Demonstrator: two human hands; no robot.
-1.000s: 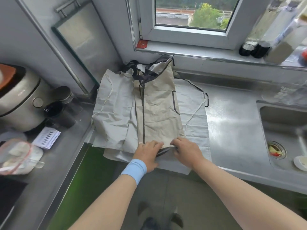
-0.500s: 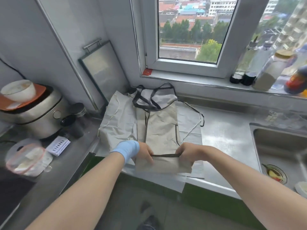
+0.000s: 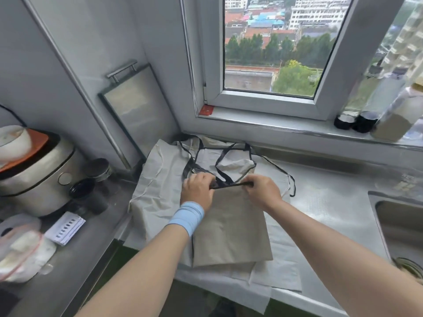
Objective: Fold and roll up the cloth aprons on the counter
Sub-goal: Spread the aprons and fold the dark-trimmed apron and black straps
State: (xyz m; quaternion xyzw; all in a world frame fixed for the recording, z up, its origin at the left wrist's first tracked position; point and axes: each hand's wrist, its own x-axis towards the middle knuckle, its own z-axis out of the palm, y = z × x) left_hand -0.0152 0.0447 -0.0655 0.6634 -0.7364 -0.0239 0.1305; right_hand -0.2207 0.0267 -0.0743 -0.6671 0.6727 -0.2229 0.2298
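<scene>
A beige apron (image 3: 231, 227) with dark trim lies folded lengthwise on a pile of lighter aprons (image 3: 158, 179) on the steel counter (image 3: 325, 202). Its near half is doubled over toward the window. My left hand (image 3: 198, 191), with a blue wristband, and my right hand (image 3: 263, 191) each pinch one end of the dark-trimmed hem and hold it stretched between them over the apron's middle. The apron's bib and dark neck straps (image 3: 219, 161) lie just beyond my hands.
A rice cooker (image 3: 34, 177), dark jars (image 3: 91, 186), a white card (image 3: 65, 227) and a plastic bag (image 3: 20, 252) crowd the left counter. A steel board (image 3: 137, 110) leans on the wall. Bottles (image 3: 375, 110) stand on the sill. The sink (image 3: 400, 225) is at right.
Both hands lifted the apron's near hem off the counter edge and carried it away from me, folding the near half over. The camera tilted upward.
</scene>
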